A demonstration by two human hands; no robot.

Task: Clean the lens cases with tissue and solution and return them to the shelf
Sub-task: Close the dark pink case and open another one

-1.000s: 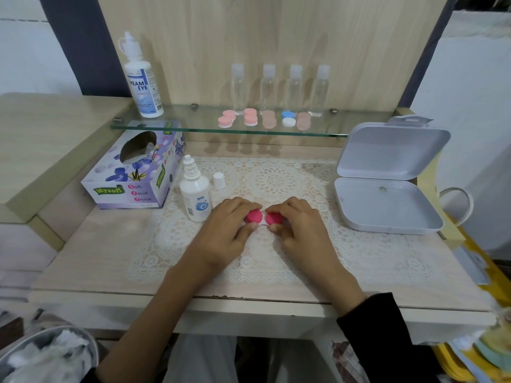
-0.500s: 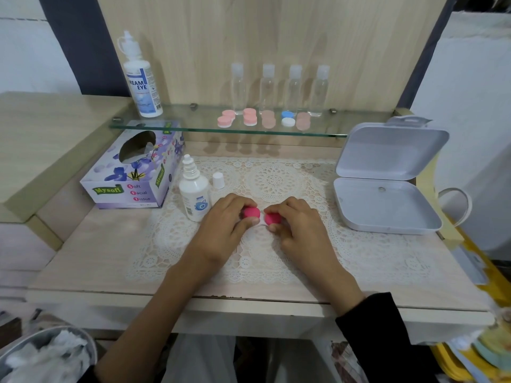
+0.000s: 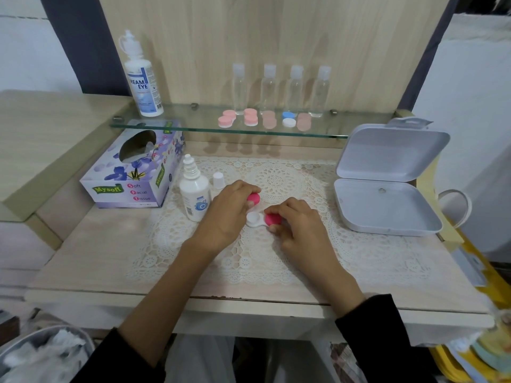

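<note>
The left grip (image 3: 226,214) pinches a loose pink cap (image 3: 253,199) at twelve o'clock of the lens case (image 3: 253,219), lying nine-to-three, as the right grip (image 3: 301,225) clasps its second cap (image 3: 273,219).

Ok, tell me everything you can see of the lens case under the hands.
The case is a small white plastic body with two wells and round hot-pink caps, lying flat on the lace mat. Its left well is uncovered; I cannot tell if it holds liquid. The left cap is off, pinched in the left hand just behind the well. The right cap is on, gripped by the right hand.
</note>
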